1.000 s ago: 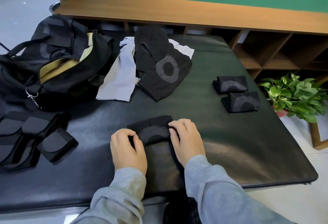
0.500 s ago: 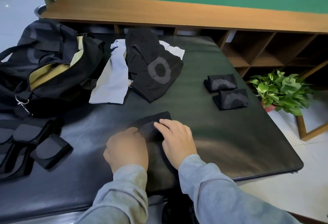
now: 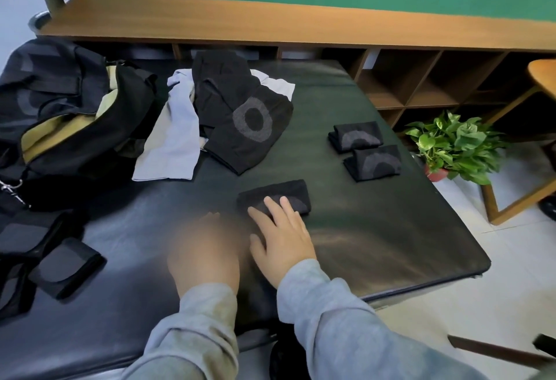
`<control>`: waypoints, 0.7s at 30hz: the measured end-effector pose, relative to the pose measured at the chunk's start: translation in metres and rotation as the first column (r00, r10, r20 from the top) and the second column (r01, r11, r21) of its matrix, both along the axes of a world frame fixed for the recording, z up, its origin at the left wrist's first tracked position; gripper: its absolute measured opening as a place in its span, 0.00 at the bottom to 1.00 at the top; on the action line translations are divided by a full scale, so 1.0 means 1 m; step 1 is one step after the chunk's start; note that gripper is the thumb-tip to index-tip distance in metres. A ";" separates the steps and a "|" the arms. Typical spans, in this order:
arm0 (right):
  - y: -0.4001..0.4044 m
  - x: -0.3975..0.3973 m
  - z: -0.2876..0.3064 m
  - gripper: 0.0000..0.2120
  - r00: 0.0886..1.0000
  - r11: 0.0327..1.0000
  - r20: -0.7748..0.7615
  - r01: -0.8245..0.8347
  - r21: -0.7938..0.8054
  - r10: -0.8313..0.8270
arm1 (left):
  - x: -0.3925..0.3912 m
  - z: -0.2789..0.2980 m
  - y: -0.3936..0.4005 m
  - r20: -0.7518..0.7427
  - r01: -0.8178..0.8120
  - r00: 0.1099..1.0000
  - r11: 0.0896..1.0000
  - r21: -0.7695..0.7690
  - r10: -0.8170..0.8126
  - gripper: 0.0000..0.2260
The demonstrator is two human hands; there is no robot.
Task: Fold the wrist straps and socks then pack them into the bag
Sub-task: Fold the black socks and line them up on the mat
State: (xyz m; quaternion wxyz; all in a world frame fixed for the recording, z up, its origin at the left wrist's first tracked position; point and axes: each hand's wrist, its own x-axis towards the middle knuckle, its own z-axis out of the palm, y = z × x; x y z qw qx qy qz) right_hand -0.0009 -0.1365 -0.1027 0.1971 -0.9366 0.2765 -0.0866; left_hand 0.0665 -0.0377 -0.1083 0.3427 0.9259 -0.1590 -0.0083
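A folded black sock (image 3: 275, 194) lies on the black padded table (image 3: 376, 229) in front of me. My right hand (image 3: 281, 236) lies flat with straight fingers resting on its near edge. My left hand (image 3: 204, 255) is blurred with motion just left of the sock, and its finger pose cannot be made out. Two folded black socks (image 3: 365, 149) sit at the right. A heap of unfolded black and grey socks (image 3: 222, 121) lies at the back middle. The open black bag (image 3: 63, 115) stands at the left. Black wrist straps (image 3: 45, 262) lie at the near left.
A wooden shelf unit (image 3: 421, 85) runs behind the table under a green wall. A potted green plant (image 3: 454, 145) stands on the floor off the table's right edge, beside a wooden frame (image 3: 520, 193).
Both hands were pressing the sock's fold. My left hand has drawn back off it and my right hand has flattened onto it. The view has shifted left.
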 end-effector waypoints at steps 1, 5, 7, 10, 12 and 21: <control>-0.009 -0.005 0.001 0.24 0.999 0.999 -0.036 0.033 0.002 -0.033 | 0.000 -0.001 0.000 0.002 0.000 1.000 1.000 0.001 0.000 0.14; -0.048 -0.036 0.003 0.23 0.972 0.977 -0.100 0.213 -0.025 -0.215 | -0.002 0.001 0.001 0.005 -0.005 1.000 1.000 0.011 0.005 0.12; -0.067 -0.053 0.002 0.22 0.953 0.957 -0.085 0.289 -0.026 -0.291 | -0.003 0.003 0.001 0.006 0.005 1.000 1.000 0.020 -0.005 0.11; -0.090 -0.073 0.002 0.22 0.922 0.925 -0.077 0.379 -0.017 -0.379 | -0.004 0.003 0.000 -0.001 0.018 1.000 0.999 0.032 -0.018 0.09; -0.101 -0.079 0.004 0.21 0.910 0.912 -0.071 0.410 -0.001 -0.409 | -0.004 0.004 0.000 0.001 0.019 1.000 0.999 0.041 -0.019 0.09; -0.129 -0.081 0.009 0.22 0.881 0.887 -0.121 0.461 -0.004 -0.458 | -0.005 0.006 0.002 -0.033 0.042 0.999 0.996 0.077 -0.039 0.07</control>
